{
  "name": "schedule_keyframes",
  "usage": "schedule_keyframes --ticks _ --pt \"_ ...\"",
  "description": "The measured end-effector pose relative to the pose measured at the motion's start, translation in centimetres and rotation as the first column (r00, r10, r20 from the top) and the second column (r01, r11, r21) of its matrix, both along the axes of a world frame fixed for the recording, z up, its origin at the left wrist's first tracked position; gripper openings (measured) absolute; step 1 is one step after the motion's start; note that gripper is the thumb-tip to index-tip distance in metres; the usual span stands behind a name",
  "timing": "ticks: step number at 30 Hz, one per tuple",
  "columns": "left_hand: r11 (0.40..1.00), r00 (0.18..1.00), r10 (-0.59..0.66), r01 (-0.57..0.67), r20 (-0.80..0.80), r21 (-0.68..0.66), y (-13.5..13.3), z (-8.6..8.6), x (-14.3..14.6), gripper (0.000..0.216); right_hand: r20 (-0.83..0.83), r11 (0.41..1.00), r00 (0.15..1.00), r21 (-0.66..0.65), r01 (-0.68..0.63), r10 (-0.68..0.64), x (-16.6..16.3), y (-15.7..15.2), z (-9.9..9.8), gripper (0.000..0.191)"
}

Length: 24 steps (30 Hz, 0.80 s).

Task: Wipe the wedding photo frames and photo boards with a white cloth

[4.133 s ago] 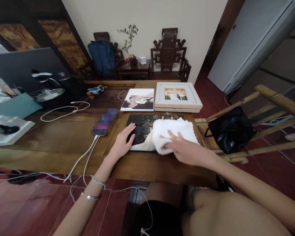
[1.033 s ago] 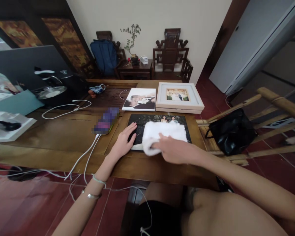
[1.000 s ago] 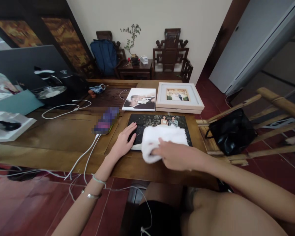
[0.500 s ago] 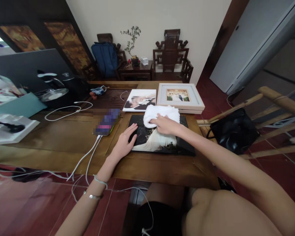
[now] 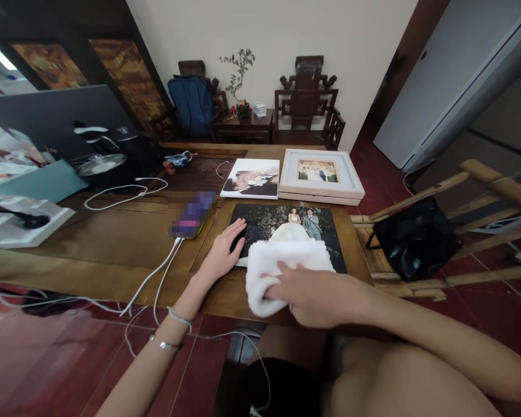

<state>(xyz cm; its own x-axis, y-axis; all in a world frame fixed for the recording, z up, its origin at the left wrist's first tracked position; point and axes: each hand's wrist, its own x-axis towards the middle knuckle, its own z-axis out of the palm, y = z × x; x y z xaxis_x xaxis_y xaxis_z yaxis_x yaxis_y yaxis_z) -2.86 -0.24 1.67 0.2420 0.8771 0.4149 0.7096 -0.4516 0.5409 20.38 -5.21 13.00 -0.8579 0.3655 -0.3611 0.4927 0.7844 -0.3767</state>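
White cloth (image 5: 282,269) back at table (image 5: 113,237) edge

right hand (image 5: 319,292) and white cloth (image 5: 278,269) drawn back from photo's (image 5: 306,223) far edge to near edge

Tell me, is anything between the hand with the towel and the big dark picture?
Only the white towel itself. The right hand presses it on the near edge of the dark photo panel; nothing else lies between them. The left hand rests flat on the panel's left edge, off to the side.
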Motion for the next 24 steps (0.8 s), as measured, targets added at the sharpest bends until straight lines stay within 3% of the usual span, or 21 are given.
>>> schedule_keyframes --ticks 4,8,12,16,18,20,24 --pt "1.000 1.000 0.003 -0.003 -0.003 -0.002 0.0 -0.1 0.0 0.041 -0.029 0.994 0.994 0.036 0.107 -0.106 -0.4 1.0 -0.5 0.053" --pt "1.000 1.000 -0.007 0.007 -0.001 0.000 0.1 -0.1 -0.1 0.041 -0.045 0.952 0.965 0.158 0.263 -0.259 -1.2 5.9 -2.0 0.061" --pt "1.000 1.000 -0.008 0.008 0.005 -0.003 0.0 0.1 0.0 0.040 -0.069 0.870 0.936 0.349 0.347 -0.345 -2.0 10.3 -3.6 0.067" --pt "1.000 1.000 -0.012 0.012 0.006 0.004 0.0 0.2 0.1 0.040 -0.012 0.790 0.916 0.502 0.351 -0.400 -2.8 10.0 -5.3 0.062" --pt "1.000 1.000 -0.009 0.009 0.002 0.001 0.0 0.1 0.1 0.040 0.025 0.797 0.918 0.506 0.329 -0.395 -3.0 8.0 -5.4 0.061" --pt "1.000 1.000 -0.005 0.005 0.000 -0.002 0.0 0.1 0.0 0.040 0.054 0.843 0.933 0.449 0.295 -0.356 -2.8 5.4 -4.5 0.062" --pt "1.000 1.000 -0.001 0.001 -0.002 -0.004 0.0 0.0 0.0 0.041 0.143 0.980 0.975 0.123 0.155 -0.172 -2.0 1.3 -1.1 0.061"
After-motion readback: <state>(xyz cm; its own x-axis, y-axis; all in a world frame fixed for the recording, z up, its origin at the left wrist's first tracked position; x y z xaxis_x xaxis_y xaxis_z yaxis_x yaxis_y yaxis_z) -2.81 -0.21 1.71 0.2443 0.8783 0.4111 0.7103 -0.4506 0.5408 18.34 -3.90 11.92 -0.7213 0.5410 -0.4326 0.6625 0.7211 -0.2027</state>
